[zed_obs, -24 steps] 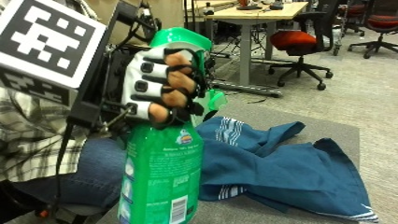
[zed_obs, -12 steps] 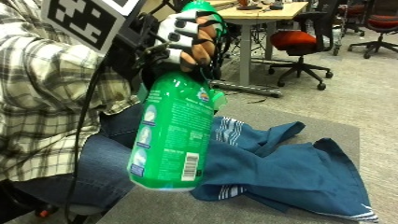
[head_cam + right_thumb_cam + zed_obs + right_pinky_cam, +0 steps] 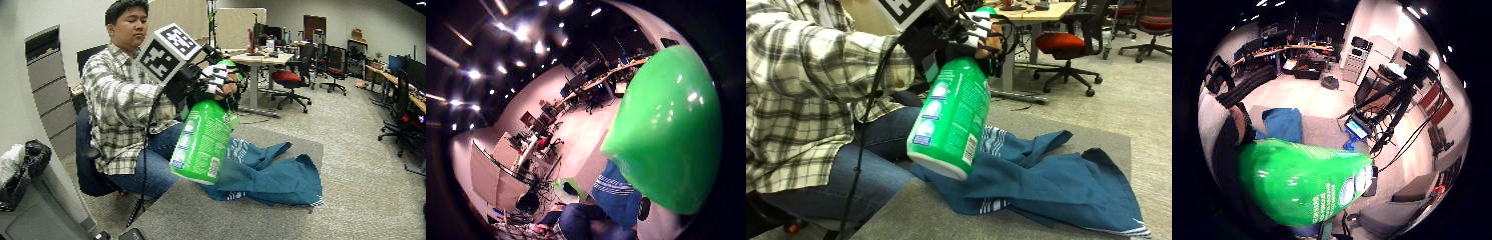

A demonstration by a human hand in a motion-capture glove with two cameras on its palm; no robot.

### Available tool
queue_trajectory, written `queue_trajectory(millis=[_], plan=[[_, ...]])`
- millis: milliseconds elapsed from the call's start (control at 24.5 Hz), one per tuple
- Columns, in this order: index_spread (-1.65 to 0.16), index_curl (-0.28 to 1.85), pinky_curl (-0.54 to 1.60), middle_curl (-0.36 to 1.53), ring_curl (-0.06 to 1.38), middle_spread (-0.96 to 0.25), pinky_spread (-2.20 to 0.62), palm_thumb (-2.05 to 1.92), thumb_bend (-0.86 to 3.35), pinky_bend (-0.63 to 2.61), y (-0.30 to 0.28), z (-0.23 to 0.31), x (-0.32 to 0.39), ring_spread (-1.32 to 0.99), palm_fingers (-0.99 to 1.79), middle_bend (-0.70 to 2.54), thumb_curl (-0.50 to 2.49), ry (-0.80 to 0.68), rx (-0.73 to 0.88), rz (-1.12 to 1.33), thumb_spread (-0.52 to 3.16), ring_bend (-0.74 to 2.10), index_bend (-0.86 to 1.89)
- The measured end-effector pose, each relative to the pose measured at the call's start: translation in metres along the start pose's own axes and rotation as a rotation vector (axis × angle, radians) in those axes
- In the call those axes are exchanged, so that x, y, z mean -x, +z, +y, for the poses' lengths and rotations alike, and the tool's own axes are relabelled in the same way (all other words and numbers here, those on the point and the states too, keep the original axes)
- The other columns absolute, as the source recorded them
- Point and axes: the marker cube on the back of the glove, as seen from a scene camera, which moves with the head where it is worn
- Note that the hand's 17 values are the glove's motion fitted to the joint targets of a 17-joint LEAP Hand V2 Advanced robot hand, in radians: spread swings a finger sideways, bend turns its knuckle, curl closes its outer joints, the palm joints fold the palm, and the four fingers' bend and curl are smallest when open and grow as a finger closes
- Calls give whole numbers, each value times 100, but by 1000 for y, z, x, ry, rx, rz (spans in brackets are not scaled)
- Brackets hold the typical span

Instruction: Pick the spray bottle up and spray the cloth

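Gloved right hand (image 3: 975, 30) is raised at chest height, forearm angled upward, fingers curled round the spray bottle's (image 3: 949, 115) neck, holding it tilted.

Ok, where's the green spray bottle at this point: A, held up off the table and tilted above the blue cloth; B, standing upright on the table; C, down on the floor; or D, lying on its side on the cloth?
A: the gloved right hand grips the green spray bottle by its top, its base tilted in the air over the blue cloth.
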Motion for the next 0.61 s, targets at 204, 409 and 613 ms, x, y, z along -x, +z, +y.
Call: queue_trajectory(millis=[204,409,613], plan=[[-28,59,41,51,47,-17,-16,104,-3,40,18,-1,18,-20,132,56,78,-63,82,64,11,54,37],[-28,59,41,51,47,-17,-16,104,-3,40,39,6,34,-20,132,56,78,-142,168,122,11,54,36],[-28,60,42,51,47,-17,-16,104,-3,40,59,19,57,-20,132,56,78,-278,243,166,11,54,36]])
